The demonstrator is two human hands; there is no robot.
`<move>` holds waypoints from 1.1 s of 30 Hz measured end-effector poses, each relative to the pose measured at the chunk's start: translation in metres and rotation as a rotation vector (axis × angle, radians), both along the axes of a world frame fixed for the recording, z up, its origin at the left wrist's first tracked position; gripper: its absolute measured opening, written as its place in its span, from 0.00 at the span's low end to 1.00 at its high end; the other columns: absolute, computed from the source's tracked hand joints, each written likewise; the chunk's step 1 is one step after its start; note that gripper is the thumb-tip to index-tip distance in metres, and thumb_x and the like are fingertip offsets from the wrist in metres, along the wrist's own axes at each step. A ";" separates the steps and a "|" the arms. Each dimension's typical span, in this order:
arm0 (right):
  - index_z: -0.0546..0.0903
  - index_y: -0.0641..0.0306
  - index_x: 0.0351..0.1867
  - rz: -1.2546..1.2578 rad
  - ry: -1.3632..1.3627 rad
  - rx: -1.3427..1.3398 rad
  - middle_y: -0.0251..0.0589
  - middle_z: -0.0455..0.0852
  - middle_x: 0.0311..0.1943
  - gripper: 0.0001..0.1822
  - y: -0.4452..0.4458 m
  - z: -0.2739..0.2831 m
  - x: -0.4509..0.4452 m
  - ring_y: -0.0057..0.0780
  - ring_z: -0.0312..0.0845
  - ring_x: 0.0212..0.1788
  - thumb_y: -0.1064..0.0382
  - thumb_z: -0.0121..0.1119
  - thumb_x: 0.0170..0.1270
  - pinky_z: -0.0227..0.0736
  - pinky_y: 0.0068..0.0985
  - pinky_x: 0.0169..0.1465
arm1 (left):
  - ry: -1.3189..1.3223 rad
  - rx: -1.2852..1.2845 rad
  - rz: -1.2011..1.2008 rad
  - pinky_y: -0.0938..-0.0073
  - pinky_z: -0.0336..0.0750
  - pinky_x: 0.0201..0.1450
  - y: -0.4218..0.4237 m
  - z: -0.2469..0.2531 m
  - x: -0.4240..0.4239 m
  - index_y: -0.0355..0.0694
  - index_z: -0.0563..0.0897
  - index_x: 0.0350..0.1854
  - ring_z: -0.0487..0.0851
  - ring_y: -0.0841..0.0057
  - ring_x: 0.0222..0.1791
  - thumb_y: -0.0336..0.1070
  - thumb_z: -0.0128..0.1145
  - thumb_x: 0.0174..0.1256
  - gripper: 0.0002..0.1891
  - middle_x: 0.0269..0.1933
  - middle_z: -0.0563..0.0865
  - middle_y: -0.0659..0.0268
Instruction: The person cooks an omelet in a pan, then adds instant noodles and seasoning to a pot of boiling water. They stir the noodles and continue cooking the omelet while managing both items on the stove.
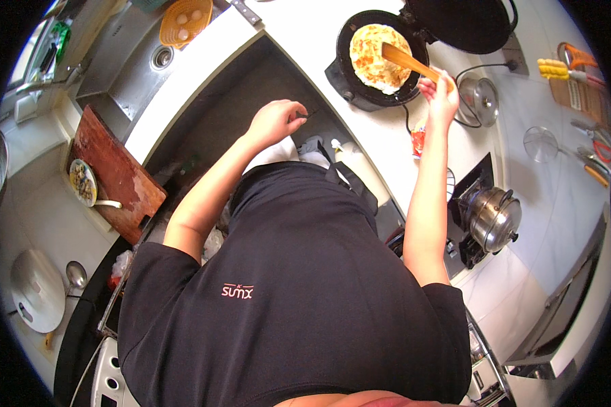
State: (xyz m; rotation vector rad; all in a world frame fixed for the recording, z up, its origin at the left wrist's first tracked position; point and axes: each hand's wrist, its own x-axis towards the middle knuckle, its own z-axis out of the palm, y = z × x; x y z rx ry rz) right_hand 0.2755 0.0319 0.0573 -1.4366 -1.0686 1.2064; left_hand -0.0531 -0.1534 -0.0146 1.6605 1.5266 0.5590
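My right hand (442,96) grips the handle of a wooden spatula (410,62). The spatula's flat end rests over a browned round flatbread (374,56), which lies in a black electric baking pan (351,96). The pan's lid (466,23) is raised and tipped back to the right. My left hand (277,122) hangs in front of my body over the floor, apart from the counter. Its fingers are loosely bent, with a gap to the thumb, and I see nothing held in it.
A lidded steel pot (494,219) stands on the gas stove, and a glass lid (481,102) leans by the wall. A knife (247,11) lies near the sink (132,66), where an orange basket (175,23) holds eggs. A wooden cutting board (107,173) and a plate of food (83,183) are left.
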 end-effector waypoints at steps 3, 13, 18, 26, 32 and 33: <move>0.82 0.68 0.55 -0.037 -0.058 -0.094 0.41 0.90 0.38 0.19 -0.021 0.012 0.045 0.25 0.88 0.37 0.53 0.56 0.81 0.81 0.20 0.41 | 0.012 -0.059 -0.036 0.62 0.79 0.45 0.002 0.003 0.002 0.43 0.88 0.48 0.85 0.65 0.38 0.39 0.67 0.63 0.12 0.35 0.86 0.62; 0.86 0.66 0.49 0.260 -0.508 -0.019 0.37 0.90 0.37 0.13 -0.068 0.035 0.053 0.22 0.87 0.40 0.58 0.68 0.72 0.78 0.22 0.46 | 0.012 -0.011 -0.157 0.63 0.79 0.44 0.024 0.006 0.025 0.43 0.88 0.47 0.85 0.65 0.36 0.38 0.67 0.62 0.12 0.33 0.85 0.62; 0.87 0.66 0.49 0.275 -0.448 -0.043 0.36 0.90 0.36 0.13 -0.077 0.025 0.045 0.20 0.86 0.39 0.59 0.67 0.72 0.77 0.20 0.45 | -0.014 0.031 -0.160 0.61 0.79 0.41 0.033 0.010 0.034 0.44 0.88 0.44 0.85 0.64 0.35 0.38 0.67 0.61 0.11 0.30 0.84 0.62; 0.86 0.67 0.50 0.070 -0.385 -0.029 0.37 0.90 0.39 0.12 -0.097 -0.002 0.047 0.22 0.87 0.41 0.60 0.64 0.75 0.80 0.21 0.44 | -0.014 0.023 -0.113 0.61 0.79 0.40 0.021 0.002 0.025 0.43 0.88 0.43 0.85 0.63 0.35 0.39 0.67 0.61 0.10 0.30 0.85 0.62; 0.84 0.68 0.51 0.004 -0.281 0.009 0.40 0.90 0.43 0.12 -0.110 -0.027 0.050 0.24 0.88 0.43 0.60 0.62 0.76 0.82 0.22 0.44 | 0.018 -0.034 -0.107 0.62 0.79 0.44 0.013 -0.006 0.015 0.43 0.88 0.47 0.85 0.65 0.37 0.38 0.67 0.63 0.12 0.33 0.85 0.62; 0.83 0.68 0.51 -0.002 -0.272 0.011 0.40 0.90 0.44 0.12 -0.112 -0.026 0.047 0.24 0.88 0.43 0.60 0.62 0.76 0.82 0.22 0.44 | 0.024 -0.045 -0.112 0.62 0.79 0.44 0.014 -0.004 0.016 0.43 0.88 0.47 0.85 0.65 0.37 0.38 0.67 0.63 0.12 0.33 0.85 0.62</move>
